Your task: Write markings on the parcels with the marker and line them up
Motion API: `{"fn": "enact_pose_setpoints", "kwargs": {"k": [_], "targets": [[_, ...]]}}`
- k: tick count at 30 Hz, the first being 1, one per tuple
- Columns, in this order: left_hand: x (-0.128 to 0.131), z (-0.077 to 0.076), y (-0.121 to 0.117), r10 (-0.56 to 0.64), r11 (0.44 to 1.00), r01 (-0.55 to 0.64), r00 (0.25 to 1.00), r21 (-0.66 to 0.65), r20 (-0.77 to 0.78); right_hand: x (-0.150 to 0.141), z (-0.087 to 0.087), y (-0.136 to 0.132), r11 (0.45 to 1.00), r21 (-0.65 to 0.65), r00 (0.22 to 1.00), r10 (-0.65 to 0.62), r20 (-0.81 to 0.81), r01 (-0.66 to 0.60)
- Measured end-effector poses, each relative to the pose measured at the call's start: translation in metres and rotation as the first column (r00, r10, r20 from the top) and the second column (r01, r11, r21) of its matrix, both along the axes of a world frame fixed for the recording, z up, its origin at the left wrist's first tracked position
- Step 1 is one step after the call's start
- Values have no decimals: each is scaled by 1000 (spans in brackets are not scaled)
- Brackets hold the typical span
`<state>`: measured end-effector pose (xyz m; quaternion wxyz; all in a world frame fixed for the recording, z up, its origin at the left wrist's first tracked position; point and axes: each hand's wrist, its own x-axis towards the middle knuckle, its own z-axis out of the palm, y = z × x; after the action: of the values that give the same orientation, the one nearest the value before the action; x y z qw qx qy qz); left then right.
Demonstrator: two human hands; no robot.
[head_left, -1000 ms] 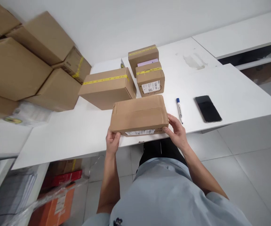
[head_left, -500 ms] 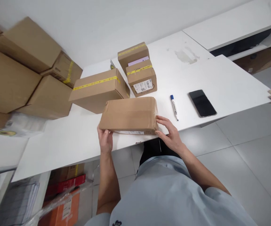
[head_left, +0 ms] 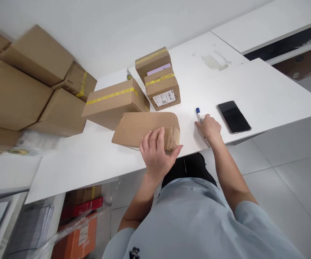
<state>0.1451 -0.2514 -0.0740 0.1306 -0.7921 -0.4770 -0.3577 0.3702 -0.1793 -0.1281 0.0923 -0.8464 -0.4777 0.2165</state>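
Note:
A flat brown cardboard box [head_left: 139, 126] wrapped in clear tape lies near the front edge of the white table [head_left: 90, 158]. My left hand [head_left: 157, 153] grips its near right corner, with the fingers on top and the thumb round the side. My right hand [head_left: 209, 127] has left the box. It is curled over a blue-capped marker [head_left: 198, 111] lying on the table to the right, and only the marker's cap end shows past the fingers.
A black phone [head_left: 233, 117] lies just right of the marker. Behind the flat box are a yellow-taped box [head_left: 112, 102], a small labelled box [head_left: 163, 91] and another box [head_left: 151, 59]. Large cartons [head_left: 23, 90] are stacked at the left. An orange box [head_left: 74, 237] sits under the table.
My right hand let go of the box's right end and moved right onto the marker. My left hand shifted from the box's left end to its near right corner.

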Motion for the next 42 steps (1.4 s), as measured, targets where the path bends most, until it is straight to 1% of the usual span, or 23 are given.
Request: {"fn": "enact_pose_setpoints", "kwargs": {"k": [3, 4, 6, 7, 8, 9, 10, 11, 12, 13, 16, 18, 20, 21, 24, 26, 28, 31, 33, 35, 38, 40, 42], "targets": [[2, 0, 5, 3, 1000, -4, 999, -10, -35, 10, -6, 0, 1000, 15, 999, -10, -50, 11], [-1, 1, 5, -18, 1000, 17, 999, -26, -41, 13, -9, -2, 998, 53, 996, -13, -93, 18], [-10, 4, 4, -68, 995, 65, 997, -74, -41, 18, -13, -9, 974, 216, 968, -20, -249, 75], [-15, 6, 3, -91, 991, 86, 995, -103, -41, 19, -14, -14, 935, 325, 931, -14, -364, 141], [-20, 7, 2, -111, 986, 105, 993, -127, -39, 19, -13, -20, 878, 422, 869, 13, -495, 227], [-25, 7, 1, -129, 982, 123, 991, -143, -32, 18, -11, -26, 811, 488, 784, 61, -618, 321], [-29, 7, 0, -147, 978, 142, 989, -152, -23, 16, -7, -33, 753, 520, 687, 126, -715, 404], [-32, 6, 0, -163, 975, 159, 987, -155, -12, 13, -1, -40, 710, 531, 595, 196, -780, 462], [-34, 4, -1, -174, 973, 172, 985, -151, 0, 9, 6, -46, 681, 539, 520, 265, -812, 496], [-35, 2, 0, -180, 974, 180, 984, -140, 11, 5, 15, -53, 656, 556, 471, 327, -819, 510], [-36, -7, 4, -173, 981, 174, 985, -90, 24, -10, 46, -68, 601, 628, 417, 470, -778, 494], [-35, -11, 6, -161, 986, 162, 987, -44, 23, -21, 62, -74, 609, 663, 396, 531, -749, 436], [-33, -14, 8, -151, 988, 151, 988, -5, 30, -31, 73, -76, 630, 698, 394, 578, -715, 340], [-31, -15, 8, -147, 989, 147, 988, 10, 41, -36, 76, -75, 626, 723, 413, 600, -685, 291], [-27, -19, 7, -138, 990, 133, 985, 48, 105, -50, 80, -68, 573, 797, 510, 636, -578, 189], [-25, -24, 7, -137, 990, 128, 975, 62, 174, -58, 79, -61, 552, 815, 557, 627, -545, 177], [-24, -29, 8, -145, 989, 133, 964, 70, 221, -67, 79, -55, 540, 822, 574, 621, -534, 181], [-24, -34, 10, -143, 986, 120, 965, 116, 220, -77, 76, -47, 515, 845, 589, 641, -492, 145], [-23, -37, 10, -131, 982, 95, 967, 164, 220, -82, 73, -43, 518, 851, 607, 651, -455, 83], [-23, -39, 11, -136, 976, 89, 962, 199, 235, -84, 71, -40, 519, 854, 634, 649, -420, 34], [-23, -41, 13, -168, 973, 119, 952, 197, 255, -84, 68, -38, 500, 866, 673, 639, -372, 5], [-23, -41, 13, -183, 969, 130, 949, 208, 259, -82, 67, -38, 479, 878, 683, 648, -337, -22], [-24, -41, 14, -187, 960, 121, 948, 251, 259, -82, 66, -38, 456, 889, 674, 670, -313, -40]]}}
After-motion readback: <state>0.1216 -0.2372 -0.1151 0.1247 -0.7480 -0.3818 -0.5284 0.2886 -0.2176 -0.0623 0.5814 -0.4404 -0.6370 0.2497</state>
